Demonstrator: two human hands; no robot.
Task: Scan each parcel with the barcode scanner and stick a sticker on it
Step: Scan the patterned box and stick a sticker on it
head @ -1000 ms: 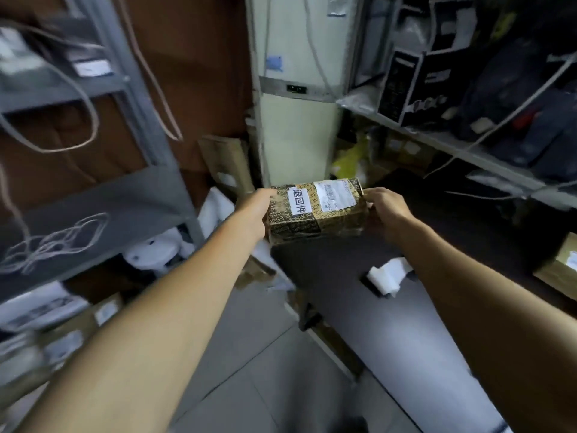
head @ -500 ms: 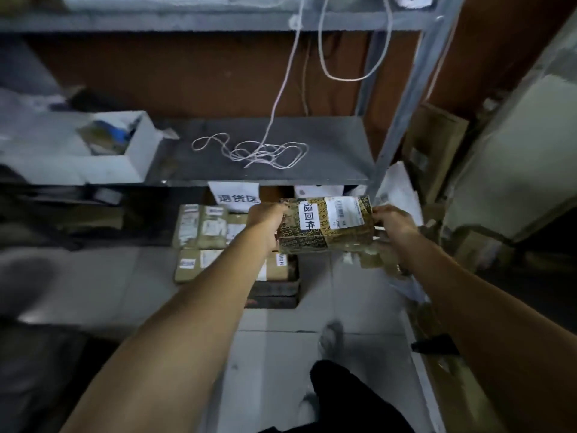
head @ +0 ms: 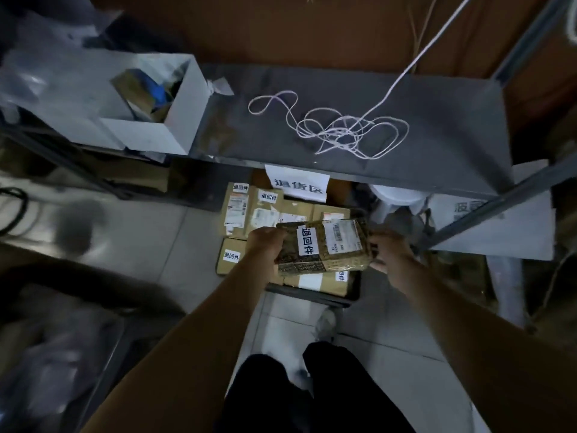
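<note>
Dim storeroom here, grey tile floor (head: 131, 245) and a big metal shelf (head: 437, 126) running across the top of the view, pretty cluttered. The shelf has a paper sign (head: 298, 184) hanging off its front edge, which looks like it marks the spot underneath as a drop zone, and that fits what sits there: a stack of cardboard parcels (head: 265, 214) on the floor, several already wearing the same white printed sticker. On the shelf itself there's an open white box (head: 175, 120) at the left and a loose tangle of white cord (head: 343, 129), nothing to do with the job as far as I can tell. The parcel (head: 324, 245) in play is held just above that stack, label side up, with its sticker (head: 307, 241) already on beside the shipping label. Left hand (head: 265, 243) grips its left end, right hand (head: 388, 253) holds the right end with fingers wrapped around the edge, so it's level and ready to set down on the pile, I'd guess. No scanner visible anywhere.
</note>
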